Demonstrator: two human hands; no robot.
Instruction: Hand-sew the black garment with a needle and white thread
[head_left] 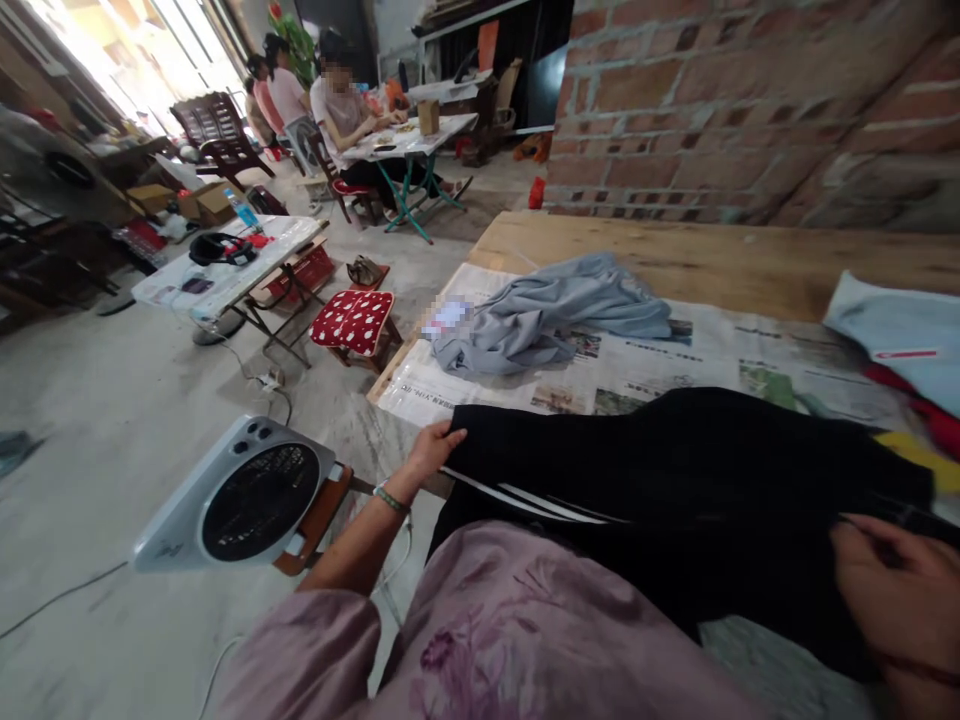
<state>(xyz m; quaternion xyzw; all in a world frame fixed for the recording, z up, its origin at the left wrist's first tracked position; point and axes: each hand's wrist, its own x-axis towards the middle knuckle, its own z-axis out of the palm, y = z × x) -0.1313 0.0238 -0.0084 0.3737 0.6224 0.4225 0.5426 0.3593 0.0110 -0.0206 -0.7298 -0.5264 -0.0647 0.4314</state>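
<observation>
A brick wall (712,110) rose behind the surface (517,240), a broad wooden top partly covered with newspaper sheets (675,365). A black garment (600,450) lay stretched along the near side of the surface, from around its near left corner well toward its right, with white stripes (555,503) along the edge closest to the person's mauve top (540,610). Beyond the surface, to the far left, a co-worker (341,115) sat at a smaller green-legged table. On the surface, past the black garment, a grey cloth (555,305) lay crumpled; toward the surface's right side was a light blue cloth (896,325), with something red (941,425) below it. Left of the surface stood a pale fan (240,495), and farther back on that side a stool with a red patterned cushion (352,322). At the surface's near left corner the left hand (435,450) had its fingers clamped on the black garment's end. Near the surface's right side the right hand (892,575) touched the same cloth, fingers bent; whether they gripped it could not be told. A green bracelet (391,499) circled the left wrist.
</observation>
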